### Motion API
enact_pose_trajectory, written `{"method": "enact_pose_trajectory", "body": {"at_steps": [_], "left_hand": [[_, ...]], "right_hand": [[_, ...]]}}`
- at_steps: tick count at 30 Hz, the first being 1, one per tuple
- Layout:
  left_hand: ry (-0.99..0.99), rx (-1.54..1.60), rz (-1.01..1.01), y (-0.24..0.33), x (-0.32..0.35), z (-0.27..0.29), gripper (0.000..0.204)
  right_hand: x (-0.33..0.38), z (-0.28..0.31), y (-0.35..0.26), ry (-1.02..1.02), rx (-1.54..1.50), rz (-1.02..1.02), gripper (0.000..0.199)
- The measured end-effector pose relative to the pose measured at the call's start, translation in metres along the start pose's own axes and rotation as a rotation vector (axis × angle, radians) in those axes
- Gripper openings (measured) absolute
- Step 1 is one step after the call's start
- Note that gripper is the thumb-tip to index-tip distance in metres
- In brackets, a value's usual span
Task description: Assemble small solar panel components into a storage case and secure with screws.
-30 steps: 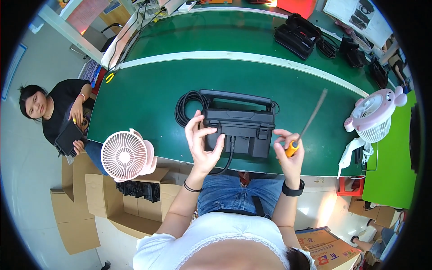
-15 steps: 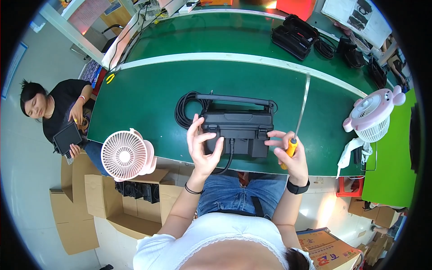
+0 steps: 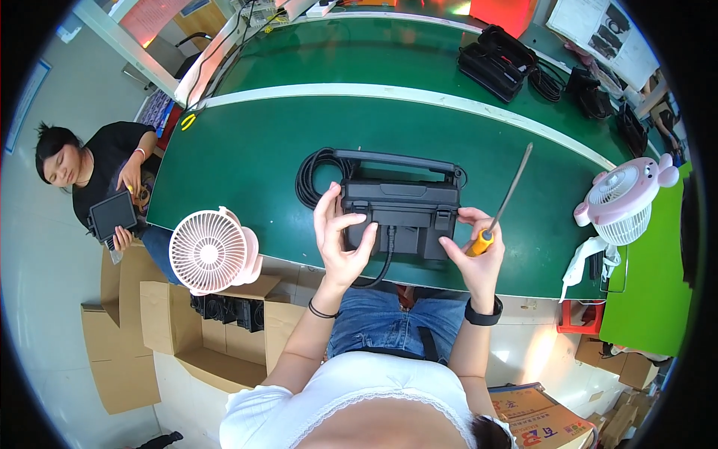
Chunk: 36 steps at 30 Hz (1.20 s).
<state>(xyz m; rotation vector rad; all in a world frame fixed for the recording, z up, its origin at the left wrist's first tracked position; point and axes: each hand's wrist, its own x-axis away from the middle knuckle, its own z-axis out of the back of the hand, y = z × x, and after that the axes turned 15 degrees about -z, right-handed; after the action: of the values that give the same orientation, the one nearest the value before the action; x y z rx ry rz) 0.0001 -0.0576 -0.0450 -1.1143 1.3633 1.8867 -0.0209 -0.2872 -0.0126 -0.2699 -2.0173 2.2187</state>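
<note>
A black plastic case (image 3: 402,193) with a carrying handle lies at the table's near edge in front of me. A coiled black cable (image 3: 303,179) sits against its far left side, and another length of cable runs from its near face. My left hand (image 3: 342,248) grips the case's left end, fingers at the side and thumb on the near face. At the right end, my right hand (image 3: 485,263) touches the case with thumb and fingertips while keeping a screwdriver (image 3: 482,241) in the palm. The screwdriver's yellow handle is partly hidden; its shaft points up and away.
A pink fan (image 3: 209,252) stands at the left edge, another pink fan (image 3: 617,194) at the right. On the green table (image 3: 247,165), an open black case (image 3: 497,63) lies far right. Cardboard boxes (image 3: 202,367) are on the floor. A person (image 3: 112,176) sits at left holding a dark panel.
My right hand has closed in on the case's right end, its thumb now against the near face. The screwdriver's shaft has tilted further to the right. The left hand keeps its hold.
</note>
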Motion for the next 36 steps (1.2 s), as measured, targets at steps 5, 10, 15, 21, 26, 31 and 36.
{"method": "enact_pose_trajectory", "body": {"at_steps": [5, 10, 15, 21, 26, 31, 36], "left_hand": [[0.010, 0.022, -0.009, -0.002, 0.001, 0.001, 0.033], [-0.017, -0.002, 0.004, -0.006, 0.002, 0.003, 0.033], [-0.001, 0.036, -0.003, -0.007, 0.004, 0.001, 0.034], [-0.020, -0.028, 0.003, -0.003, -0.003, -0.001, 0.036], [-0.032, 0.022, 0.050, -0.001, -0.007, 0.007, 0.020], [0.091, 0.216, 0.209, -0.005, -0.008, 0.003, 0.036], [0.037, 0.369, 0.275, -0.012, -0.015, -0.001, 0.075]], "right_hand": [[-0.003, -0.012, 0.004, 0.108, 0.117, 0.133, 0.048], [-0.008, -0.018, 0.020, 0.129, -0.026, 0.160, 0.047], [-0.014, -0.031, 0.002, 0.099, -0.270, 0.153, 0.035], [-0.019, -0.028, -0.014, 0.015, -0.269, -0.031, 0.035], [-0.016, -0.026, 0.002, 0.172, -0.152, 0.033, 0.048], [-0.013, -0.024, 0.017, 0.081, -0.088, -0.131, 0.071], [-0.022, -0.024, 0.034, 0.059, -0.172, -0.100, 0.045]]}}
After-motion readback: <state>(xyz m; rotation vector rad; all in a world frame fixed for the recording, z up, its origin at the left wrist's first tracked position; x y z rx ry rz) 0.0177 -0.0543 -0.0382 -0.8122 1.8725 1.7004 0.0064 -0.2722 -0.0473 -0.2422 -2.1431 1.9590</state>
